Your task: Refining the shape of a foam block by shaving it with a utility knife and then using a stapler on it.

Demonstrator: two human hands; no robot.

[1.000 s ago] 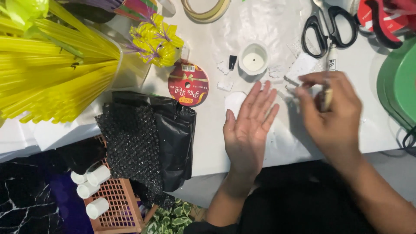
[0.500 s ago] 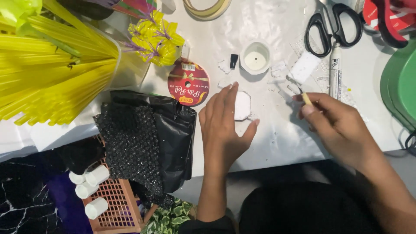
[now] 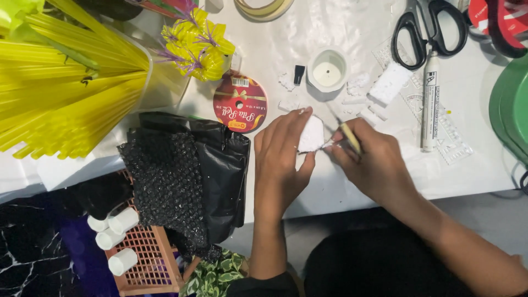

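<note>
My left hand [image 3: 283, 157] rests flat on the white table [image 3: 473, 170], its fingers pressing on a small white foam piece [image 3: 311, 133]. My right hand [image 3: 368, 159] is shut on a thin yellowish tool [image 3: 350, 137] whose tip touches the right edge of the foam piece. Several white foam scraps [image 3: 357, 82] lie just beyond the hands. A larger white foam block [image 3: 389, 82] sits further right.
A small white round cup [image 3: 328, 70] stands behind the hands. Black scissors [image 3: 426, 30], a white marker [image 3: 429, 102] and a clear ruler [image 3: 456, 140] lie at right. A red ribbon roll [image 3: 240, 103], yellow straws [image 3: 60, 93] and a black bubble bag [image 3: 187, 176] lie at left.
My left hand slid left and then settled on the foam piece. My right hand came down and left, bringing the tool's tip against the foam. The view shifted slightly.
</note>
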